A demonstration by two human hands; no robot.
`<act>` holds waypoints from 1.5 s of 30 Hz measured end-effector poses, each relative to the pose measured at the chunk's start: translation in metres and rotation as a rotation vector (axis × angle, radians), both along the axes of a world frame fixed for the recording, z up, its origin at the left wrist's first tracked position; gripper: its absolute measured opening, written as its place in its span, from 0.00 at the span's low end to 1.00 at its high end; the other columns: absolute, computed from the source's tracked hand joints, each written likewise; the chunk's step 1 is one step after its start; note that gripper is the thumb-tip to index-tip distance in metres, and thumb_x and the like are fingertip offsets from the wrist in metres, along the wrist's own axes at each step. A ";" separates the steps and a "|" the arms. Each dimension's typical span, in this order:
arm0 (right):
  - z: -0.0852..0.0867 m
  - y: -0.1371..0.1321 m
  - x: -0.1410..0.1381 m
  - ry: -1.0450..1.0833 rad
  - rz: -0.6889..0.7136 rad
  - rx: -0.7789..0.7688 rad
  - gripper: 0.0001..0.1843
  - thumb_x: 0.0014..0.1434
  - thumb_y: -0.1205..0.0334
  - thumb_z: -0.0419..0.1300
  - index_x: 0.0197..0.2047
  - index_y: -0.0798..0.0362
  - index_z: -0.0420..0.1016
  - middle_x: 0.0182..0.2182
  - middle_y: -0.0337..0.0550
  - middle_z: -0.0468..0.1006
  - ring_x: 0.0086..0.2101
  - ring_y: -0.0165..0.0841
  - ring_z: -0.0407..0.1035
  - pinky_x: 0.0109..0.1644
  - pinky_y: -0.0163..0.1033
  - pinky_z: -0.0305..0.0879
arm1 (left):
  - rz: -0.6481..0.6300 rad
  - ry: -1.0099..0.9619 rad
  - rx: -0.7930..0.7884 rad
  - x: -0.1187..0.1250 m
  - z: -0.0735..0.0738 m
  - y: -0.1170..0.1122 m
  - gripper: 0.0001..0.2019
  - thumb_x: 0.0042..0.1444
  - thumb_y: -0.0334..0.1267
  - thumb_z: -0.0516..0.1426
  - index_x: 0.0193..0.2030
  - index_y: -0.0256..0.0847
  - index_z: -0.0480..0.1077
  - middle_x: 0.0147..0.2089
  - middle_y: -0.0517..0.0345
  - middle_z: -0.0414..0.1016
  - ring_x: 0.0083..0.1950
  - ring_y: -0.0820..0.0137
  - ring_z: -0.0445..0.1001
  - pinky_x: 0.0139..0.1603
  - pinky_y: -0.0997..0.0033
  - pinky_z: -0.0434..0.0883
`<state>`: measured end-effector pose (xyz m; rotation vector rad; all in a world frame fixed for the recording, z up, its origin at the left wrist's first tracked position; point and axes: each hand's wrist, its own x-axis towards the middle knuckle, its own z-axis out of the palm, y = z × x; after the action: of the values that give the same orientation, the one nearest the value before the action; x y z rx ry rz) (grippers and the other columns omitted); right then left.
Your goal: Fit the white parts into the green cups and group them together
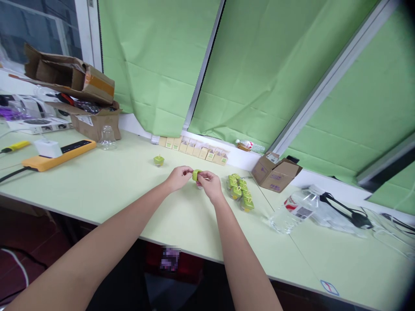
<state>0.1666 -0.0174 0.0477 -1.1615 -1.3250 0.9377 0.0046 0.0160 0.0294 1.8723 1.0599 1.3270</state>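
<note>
My right hand is closed around a small green-lidded container, held over the middle of the table. A bit of pink shows below the lid, partly hidden by the fingers. My left hand is pinched closed just left of the lid; what lies between its fingertips is too small to make out. A similar green-lidded cup stands alone to the left, farther back. To the right, several more such cups with pale loops on their lids are grouped together.
Small cardboard boxes line the back edge. Open cartons and an orange power strip are at left, with a clear jar. At right are a cardboard box, a large plastic bottle and a black strap.
</note>
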 end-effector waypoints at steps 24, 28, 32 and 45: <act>0.004 -0.007 0.001 0.297 0.326 -0.119 0.22 0.41 0.55 0.75 0.34 0.51 0.69 0.31 0.37 0.77 0.31 0.30 0.73 0.41 0.41 0.72 | -0.105 0.006 -0.013 0.002 0.005 -0.005 0.12 0.52 0.32 0.54 0.40 0.37 0.78 0.35 0.56 0.79 0.34 0.70 0.72 0.37 0.72 0.67; 0.005 -0.008 0.001 0.296 0.314 -0.136 0.22 0.41 0.55 0.75 0.35 0.51 0.70 0.30 0.36 0.76 0.30 0.30 0.73 0.40 0.41 0.72 | -0.134 -0.018 -0.006 0.002 0.004 -0.005 0.11 0.53 0.34 0.55 0.39 0.37 0.78 0.36 0.55 0.80 0.36 0.70 0.73 0.38 0.72 0.68; 0.004 -0.008 0.002 0.287 0.310 -0.162 0.22 0.41 0.55 0.75 0.35 0.51 0.71 0.30 0.36 0.76 0.30 0.30 0.73 0.40 0.40 0.72 | -0.135 -0.022 0.003 0.003 0.000 -0.004 0.11 0.53 0.34 0.55 0.39 0.37 0.78 0.36 0.56 0.80 0.36 0.70 0.73 0.39 0.72 0.68; -0.001 -0.003 0.003 0.279 0.275 -0.208 0.21 0.40 0.57 0.75 0.35 0.52 0.71 0.30 0.38 0.77 0.30 0.30 0.74 0.39 0.40 0.73 | -0.134 0.023 0.005 0.003 -0.007 0.000 0.14 0.52 0.32 0.53 0.41 0.38 0.78 0.36 0.57 0.79 0.36 0.70 0.73 0.38 0.73 0.68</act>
<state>0.1692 -0.0200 0.0467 -0.9720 -1.1961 1.4119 0.0073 0.0158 0.0219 1.9311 0.9262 1.2351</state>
